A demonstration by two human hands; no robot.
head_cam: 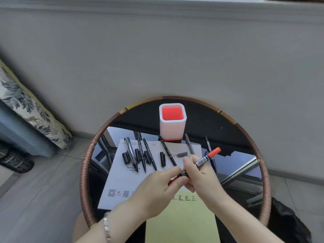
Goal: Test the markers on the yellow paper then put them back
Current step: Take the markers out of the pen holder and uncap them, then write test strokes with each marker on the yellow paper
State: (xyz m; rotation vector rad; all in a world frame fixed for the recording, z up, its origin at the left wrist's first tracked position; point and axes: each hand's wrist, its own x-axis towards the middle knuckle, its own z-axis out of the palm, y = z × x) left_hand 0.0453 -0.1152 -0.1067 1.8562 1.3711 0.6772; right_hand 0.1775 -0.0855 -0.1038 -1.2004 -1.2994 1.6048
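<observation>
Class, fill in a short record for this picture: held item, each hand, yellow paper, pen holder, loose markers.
held item: red marker, tilted
left hand: pinches its lower end
right hand: grips its barrel
yellow paper: nearest the person, marks written at its top
pen holder: white, red inside, no markers seen in it
loose markers: black markers and caps on the white sheet
</observation>
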